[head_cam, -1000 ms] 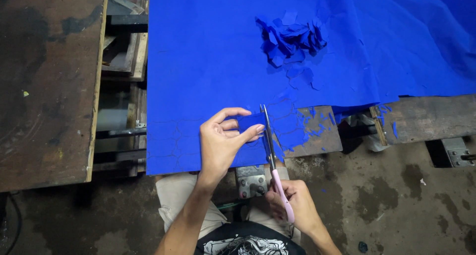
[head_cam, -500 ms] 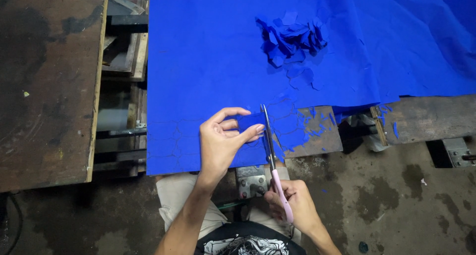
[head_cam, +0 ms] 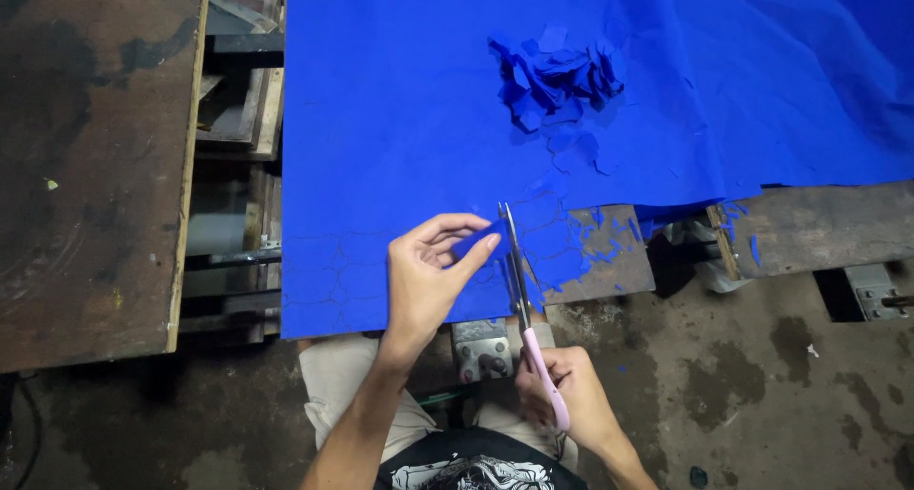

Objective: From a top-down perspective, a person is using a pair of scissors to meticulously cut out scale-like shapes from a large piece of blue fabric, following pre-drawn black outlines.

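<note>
- Just ahead of my left hand's [head_cam: 428, 276] grip, the blue fabric sheet [head_cam: 400, 119] lies flat over the bench [head_cam: 809, 228], its near edge hanging toward my lap.
- That grip is pinching a small flap of blue fabric [head_cam: 479, 240] between thumb and fingertips, lifting it off the sheet. The flap sits right beside the scissor blades, so I judge the fingertips could be nicked if the blades close while they are that near.
- My right hand's [head_cam: 562, 395] grip is curled shut around the pink handles of the scissors [head_cam: 519, 295], whose blades point away from me into the sheet. I cannot tell how far apart the blades stand.
- Traced outlines show faintly on the sheet to the left of the pinching grip. If the flap is pulled sideways, I think the cut could wander off its line.
- Beyond both grips rests a pile of cut blue pieces [head_cam: 552, 76], well apart from the blades. A tug on the sheet could scatter them.
- Right of the scissors, small blue scraps [head_cam: 609, 228] litter the bare, worn bench edge; they could slide to the stained floor [head_cam: 762, 395].
</note>
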